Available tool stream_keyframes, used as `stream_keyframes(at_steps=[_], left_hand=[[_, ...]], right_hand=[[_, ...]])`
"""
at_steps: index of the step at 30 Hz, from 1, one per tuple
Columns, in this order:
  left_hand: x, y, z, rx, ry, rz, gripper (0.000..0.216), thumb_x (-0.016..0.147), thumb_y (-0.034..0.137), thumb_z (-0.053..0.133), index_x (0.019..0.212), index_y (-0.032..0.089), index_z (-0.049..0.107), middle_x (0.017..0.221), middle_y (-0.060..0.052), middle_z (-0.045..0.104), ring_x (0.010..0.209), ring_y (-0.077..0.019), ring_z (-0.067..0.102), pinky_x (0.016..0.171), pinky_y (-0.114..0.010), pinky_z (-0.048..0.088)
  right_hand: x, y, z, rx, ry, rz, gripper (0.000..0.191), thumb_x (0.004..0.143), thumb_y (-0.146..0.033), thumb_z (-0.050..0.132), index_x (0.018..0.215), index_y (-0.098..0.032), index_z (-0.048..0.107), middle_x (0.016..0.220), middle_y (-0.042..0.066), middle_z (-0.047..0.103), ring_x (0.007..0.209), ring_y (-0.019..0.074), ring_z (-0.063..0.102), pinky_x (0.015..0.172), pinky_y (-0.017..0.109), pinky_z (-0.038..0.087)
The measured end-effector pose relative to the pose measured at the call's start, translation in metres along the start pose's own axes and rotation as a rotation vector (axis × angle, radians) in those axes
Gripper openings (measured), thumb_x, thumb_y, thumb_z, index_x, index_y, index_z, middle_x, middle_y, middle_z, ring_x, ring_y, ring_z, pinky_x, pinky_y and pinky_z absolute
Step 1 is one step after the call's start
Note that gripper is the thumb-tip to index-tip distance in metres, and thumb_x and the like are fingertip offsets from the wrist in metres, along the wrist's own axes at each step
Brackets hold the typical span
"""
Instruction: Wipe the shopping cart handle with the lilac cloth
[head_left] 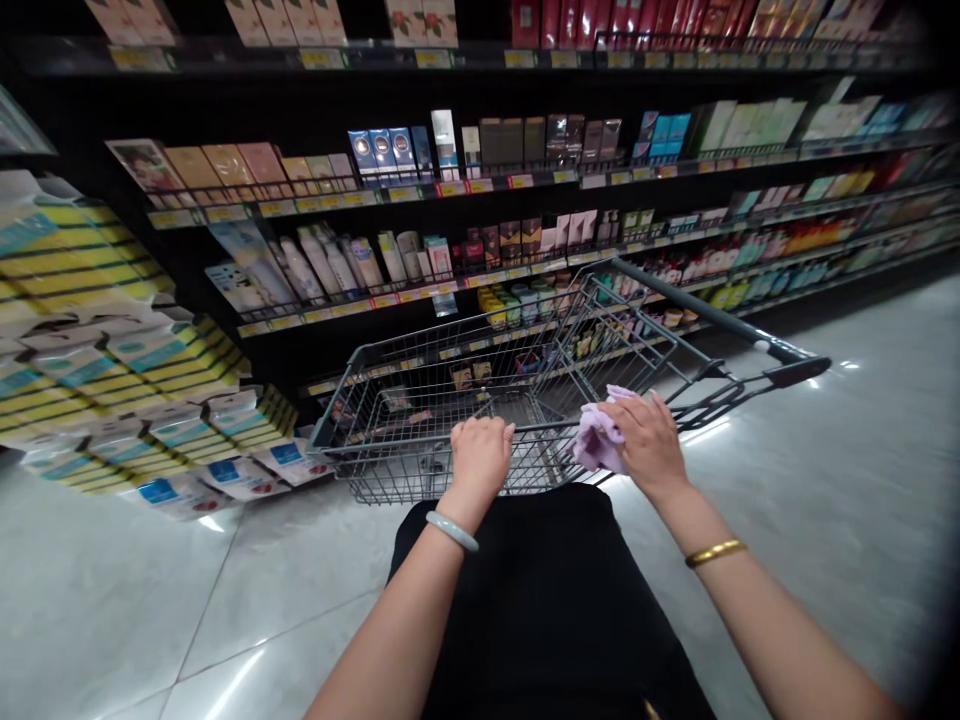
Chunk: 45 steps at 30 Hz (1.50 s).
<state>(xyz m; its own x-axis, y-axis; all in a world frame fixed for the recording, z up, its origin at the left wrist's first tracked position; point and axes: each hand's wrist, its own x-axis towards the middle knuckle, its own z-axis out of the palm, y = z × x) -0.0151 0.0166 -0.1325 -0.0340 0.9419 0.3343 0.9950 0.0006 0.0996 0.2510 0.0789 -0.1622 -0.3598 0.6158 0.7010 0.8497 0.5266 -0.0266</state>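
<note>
A grey wire shopping cart (375, 400) stands tipped in front of me in a shop aisle. My left hand (480, 455) is closed round the cart's near rim wire. My right hand (649, 440) presses a crumpled lilac cloth (596, 440) against the same rim, fingers curled over the cloth. The cart's dark handle bar (720, 320) sticks out to the right. A pale bangle sits on my left wrist, a gold one on my right.
Dark shelves (480, 190) full of boxes, tubes and bottles run along the back. A stack of yellow and blue packs (112, 350) stands at the left on the floor. Pale glossy floor tiles (825, 450) spread to the right.
</note>
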Motion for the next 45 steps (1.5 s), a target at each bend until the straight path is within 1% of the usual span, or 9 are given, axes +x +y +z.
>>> stream_keyframes(at_steps=[3,7,12,18,23,27,30,39,45], left_hand=[[0.001,0.003,-0.001,0.013,-0.005,-0.020,0.039,0.102,0.041,0.032,0.088,0.019,0.062,0.092,-0.008,0.069,0.095,-0.0250,0.057,0.083,-0.041,0.031],[0.001,0.000,-0.003,0.020,-0.021,0.002,0.040,0.102,0.042,0.031,0.088,0.020,0.062,0.091,-0.007,0.069,0.093,-0.0248,0.057,0.082,-0.040,0.031],[0.001,-0.002,-0.002,0.025,-0.019,0.024,0.039,0.101,0.042,0.032,0.087,0.021,0.062,0.091,-0.007,0.068,0.093,-0.0244,0.057,0.082,-0.039,0.031],[0.005,0.003,0.002,0.023,-0.001,-0.006,0.038,0.101,0.041,0.034,0.087,0.020,0.062,0.090,-0.008,0.068,0.093,-0.0247,0.057,0.084,-0.040,0.031],[0.008,0.006,0.004,0.035,0.007,-0.011,0.039,0.101,0.040,0.033,0.087,0.020,0.063,0.091,-0.009,0.068,0.093,-0.0251,0.056,0.083,-0.041,0.031],[0.008,0.008,0.003,0.046,0.015,-0.008,0.039,0.101,0.041,0.032,0.087,0.020,0.062,0.090,-0.008,0.068,0.092,-0.0251,0.056,0.083,-0.041,0.031],[0.006,0.007,0.000,0.038,-0.001,-0.002,0.039,0.101,0.042,0.032,0.088,0.020,0.062,0.091,-0.008,0.068,0.094,-0.0248,0.056,0.083,-0.040,0.031],[-0.001,-0.020,-0.010,-0.060,-0.044,0.031,0.031,0.101,0.041,0.036,0.100,0.028,0.064,0.103,-0.003,0.069,0.097,-0.0218,0.056,0.084,-0.037,0.032],[0.004,-0.022,-0.009,-0.019,-0.092,-0.043,0.030,0.099,0.040,0.041,0.088,0.026,0.065,0.090,-0.004,0.070,0.092,-0.0232,0.056,0.081,-0.038,0.031]], right_hand=[[0.003,-0.027,0.010,-0.021,0.033,0.064,0.029,0.088,-0.026,0.056,0.115,-0.021,0.067,0.116,0.009,0.064,0.117,0.0272,0.049,0.116,0.050,0.023],[0.012,-0.049,0.012,0.014,-0.054,-0.025,0.034,0.088,-0.024,0.057,0.121,-0.024,0.065,0.120,0.008,0.063,0.117,0.0268,0.048,0.112,0.046,0.030],[0.005,0.007,-0.003,0.099,-0.124,-0.156,0.042,0.089,-0.016,0.052,0.128,-0.028,0.059,0.124,0.004,0.063,0.116,0.0212,0.053,0.113,0.041,0.031],[-0.009,0.055,-0.007,0.088,0.032,0.008,0.042,0.084,-0.012,0.049,0.122,-0.022,0.063,0.119,0.007,0.063,0.124,0.0253,0.049,0.114,0.047,0.030],[0.000,0.019,0.001,0.138,0.072,0.178,0.042,0.077,-0.007,0.047,0.111,-0.023,0.067,0.116,0.007,0.063,0.118,0.0250,0.050,0.115,0.051,0.027],[0.013,-0.030,0.012,0.190,-0.037,0.079,0.044,0.080,-0.009,0.049,0.116,-0.026,0.065,0.116,0.005,0.064,0.117,0.0238,0.049,0.119,0.051,0.017],[0.018,-0.052,0.016,0.160,-0.069,0.025,0.043,0.082,-0.011,0.052,0.121,-0.026,0.064,0.118,0.006,0.063,0.118,0.0238,0.048,0.117,0.047,0.020],[0.009,-0.004,0.001,0.094,-0.107,-0.085,0.047,0.081,-0.011,0.052,0.124,-0.026,0.062,0.120,0.005,0.064,0.113,0.0220,0.051,0.106,0.039,0.033],[0.015,-0.037,0.012,0.058,-0.060,0.049,0.037,0.082,-0.017,0.053,0.116,-0.025,0.065,0.113,0.007,0.063,0.113,0.0246,0.050,0.115,0.045,0.023]])
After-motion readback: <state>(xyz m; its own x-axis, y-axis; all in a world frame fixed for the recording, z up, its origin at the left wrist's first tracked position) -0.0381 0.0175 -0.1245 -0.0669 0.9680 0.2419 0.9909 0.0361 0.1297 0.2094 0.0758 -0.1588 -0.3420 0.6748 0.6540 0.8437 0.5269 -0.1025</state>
